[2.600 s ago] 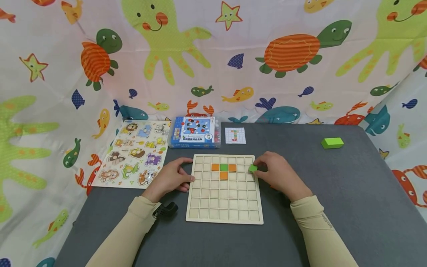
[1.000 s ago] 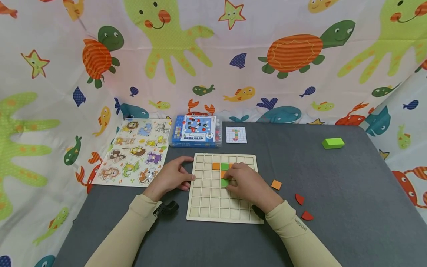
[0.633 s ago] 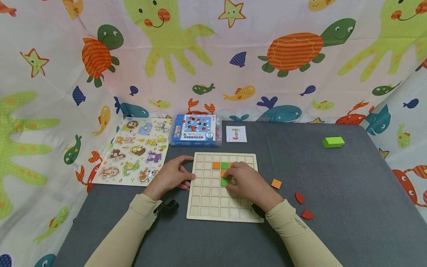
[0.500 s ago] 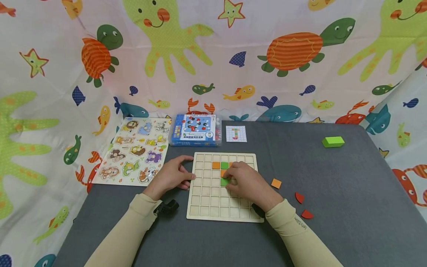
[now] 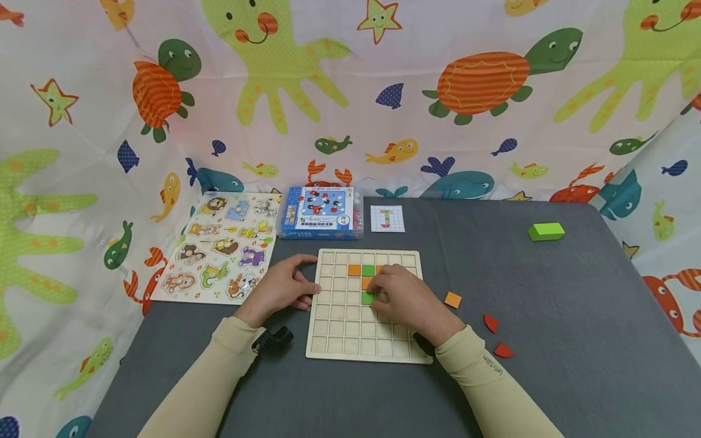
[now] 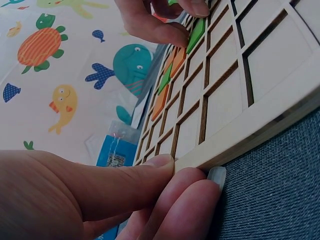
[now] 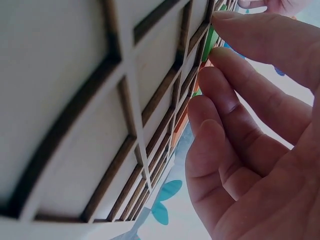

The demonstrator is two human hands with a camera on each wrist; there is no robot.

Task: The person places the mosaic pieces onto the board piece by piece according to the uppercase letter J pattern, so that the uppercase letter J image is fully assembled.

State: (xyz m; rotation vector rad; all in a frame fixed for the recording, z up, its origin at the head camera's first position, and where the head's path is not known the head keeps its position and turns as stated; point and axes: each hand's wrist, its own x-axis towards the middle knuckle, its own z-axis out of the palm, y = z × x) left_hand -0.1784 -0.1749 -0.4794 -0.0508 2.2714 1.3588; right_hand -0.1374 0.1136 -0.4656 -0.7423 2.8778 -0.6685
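A square wooden grid board lies on the table. My left hand grips its left edge, with the thumb on top and curled fingers at the side and below in the left wrist view. Over the board, my right hand pinches a square green tile between thumb and forefinger, low at one of the cells. Just above that tile sits an orange tile. The row beyond holds an orange tile, a green tile and another orange one, mostly hidden by my right hand.
Right of the board lie a loose orange tile and two red quarter-round pieces. A green block lies far right. Behind the board are a pattern card, a blue plastic case and an animal puzzle board.
My right hand has come from the board's right edge to its middle, bringing the green tile to a cell below the orange one. During the last second both hands have stayed put.
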